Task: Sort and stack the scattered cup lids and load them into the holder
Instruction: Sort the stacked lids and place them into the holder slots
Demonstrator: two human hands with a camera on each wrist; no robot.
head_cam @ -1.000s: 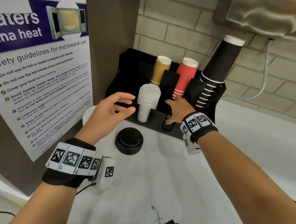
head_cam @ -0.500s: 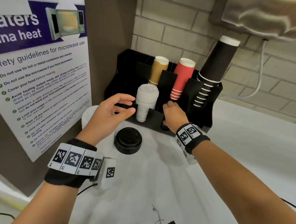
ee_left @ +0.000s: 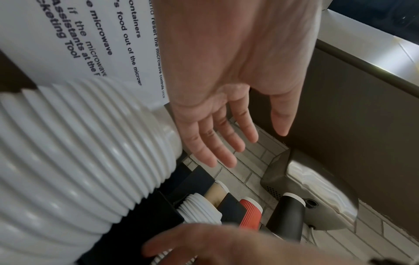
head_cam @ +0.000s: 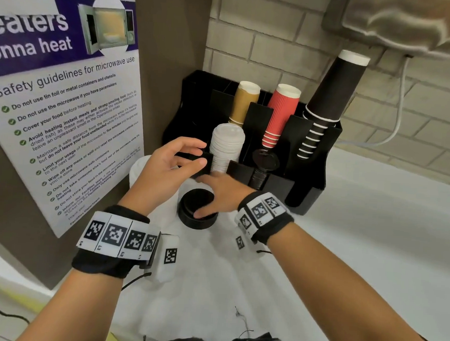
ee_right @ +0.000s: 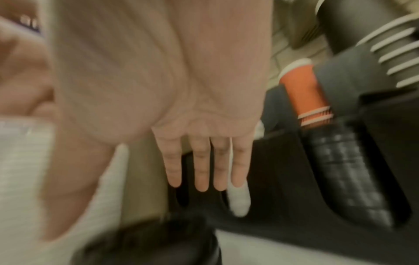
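Note:
A short stack of black lids [head_cam: 189,215] stands on the white counter [head_cam: 359,244] in front of the black holder [head_cam: 311,159]. My right hand [head_cam: 204,195] hovers open just over that stack, thumb across its top; its straight fingers [ee_right: 201,170] show blurred in the right wrist view, with the stack [ee_right: 147,249] below. My left hand [head_cam: 193,152] is open and holds nothing at the holder's front left corner. Under it stands a tall white lid stack [ee_left: 79,161]. In the holder sit a white lid stack [head_cam: 226,149] and a black lid stack [head_cam: 265,165].
Tan cups [head_cam: 245,103], red cups [head_cam: 281,113] and tall black cups [head_cam: 328,97] fill the holder's rear slots. A microwave safety poster [head_cam: 64,107] hangs on the left wall, a brick wall stands behind, and a grey dispenser [head_cam: 399,20] hangs overhead.
My right hand drew back from the holder's black lid slot and moved left and nearer, over the black stack on the counter. The left hand barely moved.

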